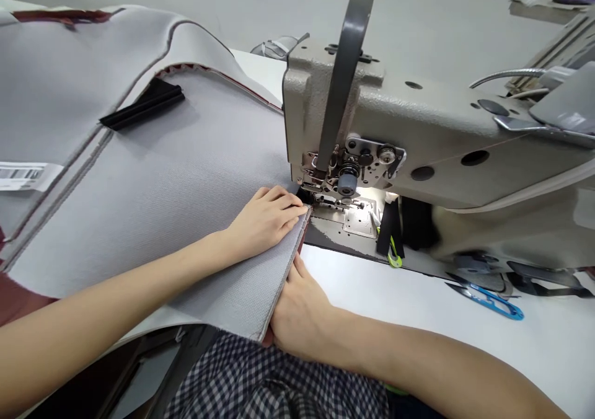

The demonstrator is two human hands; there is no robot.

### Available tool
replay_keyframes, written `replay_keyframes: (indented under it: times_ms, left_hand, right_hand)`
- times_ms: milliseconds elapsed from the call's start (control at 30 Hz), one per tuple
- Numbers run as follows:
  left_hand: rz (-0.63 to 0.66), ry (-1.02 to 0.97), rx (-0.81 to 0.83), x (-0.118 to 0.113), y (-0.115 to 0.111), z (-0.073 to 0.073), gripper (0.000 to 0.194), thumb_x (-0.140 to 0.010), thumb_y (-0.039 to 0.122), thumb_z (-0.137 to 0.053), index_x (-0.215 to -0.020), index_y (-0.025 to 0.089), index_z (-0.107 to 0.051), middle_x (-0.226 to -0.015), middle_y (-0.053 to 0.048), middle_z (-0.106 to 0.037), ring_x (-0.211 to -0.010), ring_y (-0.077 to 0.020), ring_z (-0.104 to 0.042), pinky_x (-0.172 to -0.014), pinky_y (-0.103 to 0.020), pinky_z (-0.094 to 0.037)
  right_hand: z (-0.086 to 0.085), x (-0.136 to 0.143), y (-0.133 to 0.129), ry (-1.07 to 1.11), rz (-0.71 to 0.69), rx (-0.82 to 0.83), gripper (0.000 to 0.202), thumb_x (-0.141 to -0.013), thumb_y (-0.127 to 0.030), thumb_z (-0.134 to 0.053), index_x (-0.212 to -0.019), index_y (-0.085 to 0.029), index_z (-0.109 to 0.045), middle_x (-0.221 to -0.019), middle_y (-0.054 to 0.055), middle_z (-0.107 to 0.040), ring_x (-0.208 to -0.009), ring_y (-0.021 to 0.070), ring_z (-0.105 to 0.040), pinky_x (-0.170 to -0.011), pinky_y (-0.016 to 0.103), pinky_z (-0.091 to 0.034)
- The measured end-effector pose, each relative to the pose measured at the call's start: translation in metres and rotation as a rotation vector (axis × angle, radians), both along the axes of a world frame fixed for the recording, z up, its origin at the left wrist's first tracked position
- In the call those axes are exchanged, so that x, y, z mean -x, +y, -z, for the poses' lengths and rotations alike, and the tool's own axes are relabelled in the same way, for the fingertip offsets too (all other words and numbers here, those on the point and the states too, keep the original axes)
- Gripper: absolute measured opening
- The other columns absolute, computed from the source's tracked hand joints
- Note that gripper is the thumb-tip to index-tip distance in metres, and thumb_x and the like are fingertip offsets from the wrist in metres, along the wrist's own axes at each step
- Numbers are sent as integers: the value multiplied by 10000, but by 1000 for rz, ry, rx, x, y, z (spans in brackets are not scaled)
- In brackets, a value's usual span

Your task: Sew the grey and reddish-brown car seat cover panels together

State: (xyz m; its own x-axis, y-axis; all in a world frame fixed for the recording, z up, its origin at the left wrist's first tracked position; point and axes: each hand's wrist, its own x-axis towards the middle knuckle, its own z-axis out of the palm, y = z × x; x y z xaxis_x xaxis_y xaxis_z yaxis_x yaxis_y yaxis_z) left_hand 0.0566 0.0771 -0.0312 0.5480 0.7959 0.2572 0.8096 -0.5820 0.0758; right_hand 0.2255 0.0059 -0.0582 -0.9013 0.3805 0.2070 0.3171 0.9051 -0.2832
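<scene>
A large grey fabric piece [195, 158] with dark seams and dark red backing spreads across the left of the table and reaches the sewing machine [409, 115]. My left hand [267, 217] lies on top of the fabric, its fingers stretched out to the edge just beside the presser foot area. Lower down, my right hand [302, 313] grips the fabric's right edge, with some of its fingers hidden under the cloth. The needle is too small to make out. A black strip [144, 106] lies on the fabric, and a white barcode label [28, 176] is at far left.
On the white table [353, 276] at right lie blue thread snips [488, 298]. Yellow-green handled snips [394, 255] and black strips [389, 227] rest by the machine's metal plate [362, 219]. A dark curved bar [346, 66] rises in front of the machine head.
</scene>
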Motion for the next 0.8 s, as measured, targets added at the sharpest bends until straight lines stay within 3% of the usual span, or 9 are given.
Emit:
replay_keyframes:
  times_ms: [133, 333, 467, 533, 633, 667, 700, 767, 800]
  left_hand:
    - [-80, -152, 107, -5, -4, 1, 326, -956, 407, -581, -1183, 195, -682, -1231, -38, -674, -1135, -236, -523, -954, -411, -410]
    - [-105, 65, 147, -15, -6, -14, 430, -875, 513, -645, -1167, 201, -695, -1250, -66, -644, -1156, -287, -510, -959, -437, -423]
    - [-133, 115, 121, -25, -13, -19, 380, -889, 397, -605, -1190, 174, -670, -1244, -89, -618, -1118, -274, -519, -955, -407, -455]
    - [-161, 132, 95, -30, -17, -18, 356, -895, 325, -576, -1192, 147, -658, -1222, -110, -617, -1077, -274, -531, -930, -410, -472]
    - [-168, 140, 78, -36, -23, -13, 307, -919, 267, -529, -1157, 117, -652, -1200, -139, -631, -1084, -282, -538, -914, -417, -483]
    - [-170, 132, 67, -38, -24, -11, 293, -928, 253, -517, -1146, 113, -651, -1206, -142, -636, -1094, -282, -539, -919, -417, -485]
    - [-173, 120, 49, -39, -26, -9, 278, -932, 242, -510, -1132, 114, -654, -1214, -140, -640, -1096, -280, -540, -922, -416, -487]
    - [-191, 94, -1, -40, -28, -6, 253, -932, 224, -512, -1106, 120, -663, -1225, -128, -648, -1080, -275, -545, -917, -413, -495]
    - [-201, 84, -20, -41, -29, -4, 243, -928, 218, -518, -1095, 125, -669, -1226, -122, -652, -1072, -274, -548, -910, -410, -499]
  right_hand:
    - [6, 6, -5, 13, 61, -18, 349, -860, -259, -583, -1179, -189, -708, -1335, 137, -619, -1261, 404, -471, -1152, 697, -184]
    - [16, 11, -4, 32, 59, 8, 340, -906, -194, -515, -1205, -212, -676, -1322, 110, -635, -1278, 341, -476, -1153, 662, -210]
    - [11, 10, -5, 28, 52, 37, 311, -917, -230, -532, -1181, -154, -678, -1219, 135, -685, -1212, 331, -524, -1153, 640, -231]
    - [0, -2, -4, 20, -24, 38, 252, -907, -278, -570, -1057, -135, -714, -1065, 129, -726, -1116, 308, -578, -1145, 574, -296]
    - [-19, -41, 8, 138, -135, 42, 223, -955, -291, -535, -940, -162, -716, -969, 70, -740, -978, 199, -639, -1030, 348, -463]
    - [-23, -57, 17, 215, -71, 37, 231, -979, -255, -495, -952, -175, -710, -988, 53, -742, -956, 167, -649, -970, 298, -495]
    - [-26, -72, 29, 299, 95, 16, 247, -996, -226, -463, -974, -177, -704, -1019, 54, -740, -964, 158, -653, -939, 287, -510]
    - [-26, -95, 58, 354, 474, -84, 228, -990, -222, -478, -1053, -176, -692, -1133, 91, -711, -1078, 213, -627, -978, 369, -501]
    - [-23, -102, 73, 329, 595, -133, 230, -976, -240, -502, -1104, -174, -681, -1216, 116, -677, -1145, 259, -594, -994, 426, -490]
